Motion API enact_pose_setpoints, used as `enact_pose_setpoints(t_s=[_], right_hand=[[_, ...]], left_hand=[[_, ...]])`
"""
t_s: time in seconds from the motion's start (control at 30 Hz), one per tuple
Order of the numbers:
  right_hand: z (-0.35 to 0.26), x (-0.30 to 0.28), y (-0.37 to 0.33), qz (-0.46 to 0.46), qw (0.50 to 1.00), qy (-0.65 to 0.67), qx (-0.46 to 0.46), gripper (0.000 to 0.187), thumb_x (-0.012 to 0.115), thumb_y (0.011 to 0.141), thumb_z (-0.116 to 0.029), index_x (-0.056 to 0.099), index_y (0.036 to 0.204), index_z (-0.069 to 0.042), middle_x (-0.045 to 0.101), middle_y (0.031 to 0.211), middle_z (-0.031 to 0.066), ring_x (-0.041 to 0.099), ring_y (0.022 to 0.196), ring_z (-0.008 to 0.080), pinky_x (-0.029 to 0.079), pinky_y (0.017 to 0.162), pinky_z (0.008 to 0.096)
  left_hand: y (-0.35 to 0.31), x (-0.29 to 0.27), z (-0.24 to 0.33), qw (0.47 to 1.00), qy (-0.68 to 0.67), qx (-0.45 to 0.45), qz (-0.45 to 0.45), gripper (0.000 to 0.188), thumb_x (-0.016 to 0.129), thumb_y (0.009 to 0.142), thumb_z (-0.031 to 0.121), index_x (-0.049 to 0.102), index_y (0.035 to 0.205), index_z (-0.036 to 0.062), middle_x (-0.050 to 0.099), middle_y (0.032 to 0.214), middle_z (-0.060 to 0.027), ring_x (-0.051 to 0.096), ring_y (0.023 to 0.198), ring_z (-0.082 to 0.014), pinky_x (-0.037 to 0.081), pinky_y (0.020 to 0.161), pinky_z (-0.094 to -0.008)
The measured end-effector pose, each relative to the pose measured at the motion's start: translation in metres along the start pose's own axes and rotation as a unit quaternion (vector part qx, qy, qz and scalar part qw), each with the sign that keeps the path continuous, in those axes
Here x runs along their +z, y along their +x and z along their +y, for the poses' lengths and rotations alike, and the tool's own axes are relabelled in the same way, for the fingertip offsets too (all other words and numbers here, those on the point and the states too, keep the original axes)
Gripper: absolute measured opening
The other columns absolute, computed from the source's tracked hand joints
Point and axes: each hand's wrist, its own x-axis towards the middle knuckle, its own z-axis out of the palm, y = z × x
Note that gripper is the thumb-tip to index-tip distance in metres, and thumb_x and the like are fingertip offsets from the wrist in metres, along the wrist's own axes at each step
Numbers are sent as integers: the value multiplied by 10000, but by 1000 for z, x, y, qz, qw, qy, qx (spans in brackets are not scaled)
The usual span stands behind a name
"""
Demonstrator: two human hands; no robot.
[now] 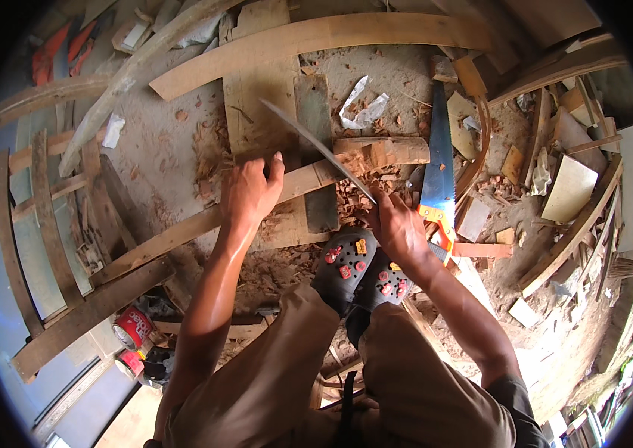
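Note:
My right hand [397, 230] is closed around the handle of a machete [316, 145], which the fingers hide. Its long, narrow blade slants up to the left, crossing above a wooden beam [316, 177]. My left hand [251, 188] is closed over the beam, fingers curled on its far side and thumb stretched out. To the right of the blade, the beam's end shows a rough, freshly chipped patch. Beneath the beam lie a wide board [256, 123] and a narrower grey board [313, 112]. Reddish wood chips [286, 222] are scattered around them.
A handsaw [438, 160] with an orange handle lies right of the beam. My dark clogs [342, 269] are close below it. A curved plank [331, 33] spans the far side. Slatted wood [51, 216] and red cans [132, 328] are at left; wood offcuts [570, 190] lie at right.

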Motion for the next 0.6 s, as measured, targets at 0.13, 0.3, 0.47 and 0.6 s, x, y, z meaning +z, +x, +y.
enact_pose_setpoints(t_s=[0.13, 0.3, 0.47, 0.6], right_hand=[[-30, -22, 3, -38, 998, 41, 34, 359, 628, 877, -69, 561, 1226, -17, 636, 879, 210, 650, 702, 382, 525, 581, 462], [-42, -31, 4, -17, 999, 41, 21, 323, 616, 897, -118, 556, 1203, -32, 631, 821, 197, 654, 670, 372, 526, 556, 471], [-17, -15, 11, -17, 999, 19, 41, 281, 587, 909, -120, 557, 1175, -37, 639, 814, 192, 653, 652, 389, 520, 532, 480], [-61, -53, 12, 61, 991, 112, -42, 291, 611, 904, -107, 574, 1173, -3, 635, 792, 222, 645, 657, 393, 531, 590, 466]], left_hand=[[5, 12, -11, 1000, 3, 15, 25, 573, 423, 976, 456, 682, 835, -35, 668, 827, -285, 654, 835, -463, 508, 814, -514], [3, 13, -11, 999, 27, 25, 36, 573, 417, 980, 452, 675, 829, -37, 665, 814, -287, 650, 825, -462, 501, 809, -527], [1, 8, -7, 1000, 15, 16, 21, 554, 440, 975, 437, 672, 800, -35, 658, 800, -291, 648, 793, -469, 511, 768, -529], [5, 17, -16, 998, -5, 32, 52, 534, 454, 970, 428, 670, 798, -29, 653, 794, -292, 644, 787, -473, 510, 757, -530]])
